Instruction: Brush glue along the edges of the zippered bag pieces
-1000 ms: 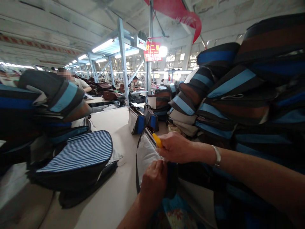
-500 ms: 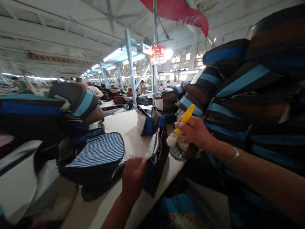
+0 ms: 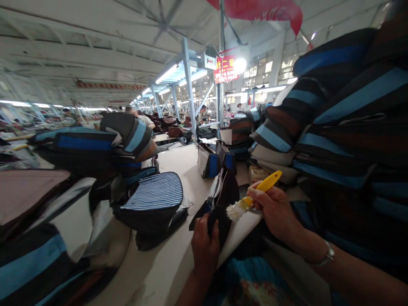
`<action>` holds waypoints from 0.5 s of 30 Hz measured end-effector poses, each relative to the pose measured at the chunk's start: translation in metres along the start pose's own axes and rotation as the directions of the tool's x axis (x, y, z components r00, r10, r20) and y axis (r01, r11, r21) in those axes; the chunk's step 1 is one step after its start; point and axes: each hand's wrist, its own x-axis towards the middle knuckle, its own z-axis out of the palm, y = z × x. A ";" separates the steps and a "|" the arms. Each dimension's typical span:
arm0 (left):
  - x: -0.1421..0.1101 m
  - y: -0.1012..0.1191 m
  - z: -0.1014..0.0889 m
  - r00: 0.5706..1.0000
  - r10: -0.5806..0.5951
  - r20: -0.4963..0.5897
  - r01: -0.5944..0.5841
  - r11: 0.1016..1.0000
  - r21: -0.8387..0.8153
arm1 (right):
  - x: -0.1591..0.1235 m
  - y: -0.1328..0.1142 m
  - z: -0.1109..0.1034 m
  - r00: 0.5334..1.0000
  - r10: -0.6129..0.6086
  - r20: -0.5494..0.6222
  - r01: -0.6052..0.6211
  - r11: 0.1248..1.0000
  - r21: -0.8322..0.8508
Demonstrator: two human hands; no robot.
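My right hand [image 3: 278, 211] is closed round the yellow handle of a brush [image 3: 268, 181], whose frayed white bristles point left. The bristles hang close beside a dark bag piece [image 3: 227, 191] standing on the table; I cannot tell whether they touch it. My left hand [image 3: 205, 240] grips the near end of that dark piece, thumb on one side and fingers on the other. Behind my right hand a container [image 3: 257, 173] is partly hidden. To the left lies a dark bag piece with a blue-and-white striped panel [image 3: 156, 191].
Two small bag pieces [image 3: 208, 163] stand further back on the white table [image 3: 174, 159]. Tall stacks of dark bags with blue bands [image 3: 338, 148] rise on the right. More bags [image 3: 86, 142] are heaped on the left. A person [image 3: 145, 119] is in the background.
The brush has come away from the container towards the dark bag piece. My left hand has shifted its hold, and that piece now leans differently. The view has turned left.
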 end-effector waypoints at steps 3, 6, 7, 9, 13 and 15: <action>0.029 0.015 -0.012 0.998 -0.023 0.065 0.032 0.991 -0.128 | 0.005 -0.016 -0.003 0.988 -0.154 -0.016 0.152 0.985 -0.085; 0.049 0.038 -0.033 0.984 -0.074 0.161 0.108 0.970 -0.217 | 0.009 -0.040 -0.001 0.946 -0.321 0.037 0.322 0.934 -0.151; 0.053 0.045 -0.039 0.979 -0.083 0.184 0.126 0.963 -0.240 | 0.010 -0.047 0.003 0.931 -0.357 0.079 0.365 0.918 -0.154; 0.057 0.057 -0.046 0.972 -0.092 0.218 0.151 0.950 -0.272 | 0.013 -0.056 0.015 0.898 -0.396 0.192 0.428 0.887 -0.173; 0.055 0.065 -0.050 0.953 -0.147 0.264 0.226 0.928 -0.297 | 0.026 -0.059 0.040 0.759 -0.488 0.431 0.640 0.680 -0.357; 0.054 0.063 -0.052 0.947 -0.171 0.271 0.254 0.917 -0.309 | 0.033 -0.059 0.046 0.698 -0.555 0.453 0.716 0.539 -0.442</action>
